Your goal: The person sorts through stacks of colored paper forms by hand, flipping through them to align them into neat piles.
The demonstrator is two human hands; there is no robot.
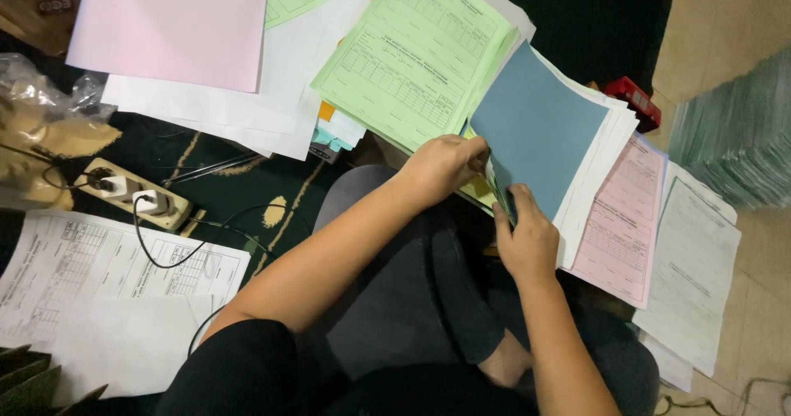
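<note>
Blue sheet (535,140) topping stack, corner pinched by left hand (441,165); edge gripped by right hand (527,239); pink form (620,226), white form (692,276) lying beside, ungathered.

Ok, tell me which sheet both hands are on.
The blue sheet topping the stack at the knee; left hand and right hand pinch its near corner.
</note>
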